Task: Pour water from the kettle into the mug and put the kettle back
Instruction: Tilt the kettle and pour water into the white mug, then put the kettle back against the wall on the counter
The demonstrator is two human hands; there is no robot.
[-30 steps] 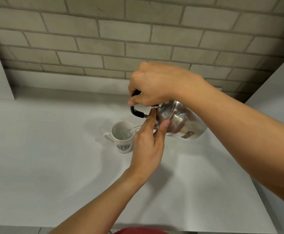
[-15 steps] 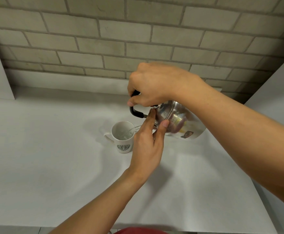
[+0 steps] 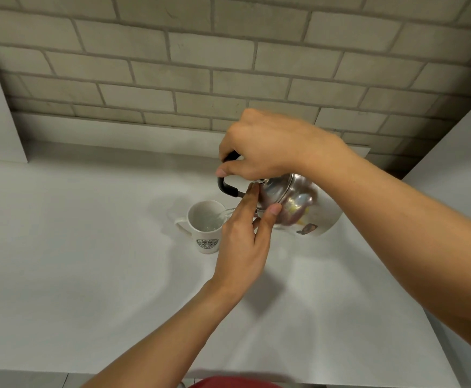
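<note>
White counter: right hand grips tilted kettle handle (over mug); left hand fingers steady lid.

The shiny steel kettle with a black handle is tilted toward the left, lifted off the counter. Just beside it, the white mug stands upright, bearing a dark round logo, handle pointing left.

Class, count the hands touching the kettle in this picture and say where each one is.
2. The right hand grips the black handle on top; the left hand presses its fingertips against the kettle near the lid, beside the mug.
</note>
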